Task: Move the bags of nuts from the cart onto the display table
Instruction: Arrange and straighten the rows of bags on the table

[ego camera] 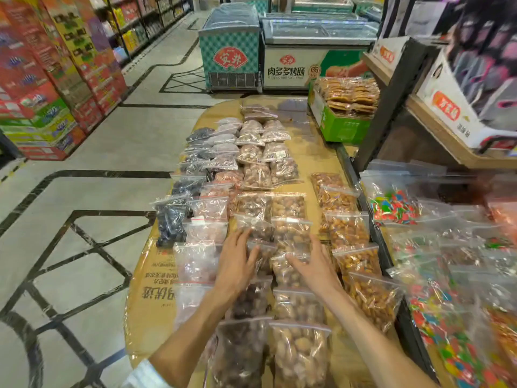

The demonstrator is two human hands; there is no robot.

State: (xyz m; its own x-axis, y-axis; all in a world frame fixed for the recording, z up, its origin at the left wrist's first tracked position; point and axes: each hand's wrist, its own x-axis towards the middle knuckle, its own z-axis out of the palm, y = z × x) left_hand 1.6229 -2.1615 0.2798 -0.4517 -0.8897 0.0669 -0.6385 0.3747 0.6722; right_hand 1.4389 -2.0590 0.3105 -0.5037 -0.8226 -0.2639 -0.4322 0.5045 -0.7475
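Clear zip bags of nuts lie in rows on the cardboard-covered display table (151,303). My left hand (235,261) rests flat, fingers spread, on a bag of dark nuts (258,228) in the middle rows. My right hand (313,264) lies open on a bag of pale brown nuts (291,228) beside it. Neither hand grips a bag. More bags run toward me, such as a large bag of pale nuts (298,351), and an orange-coated row (347,228) lies to the right. No cart is in view.
Bags of coloured sweets (394,205) fill a lower stand at the right. A green box of packed biscuits (347,107) sits at the table's far right. Chest freezers (232,51) stand beyond. Stacked cartons (42,79) line the tiled aisle at the left.
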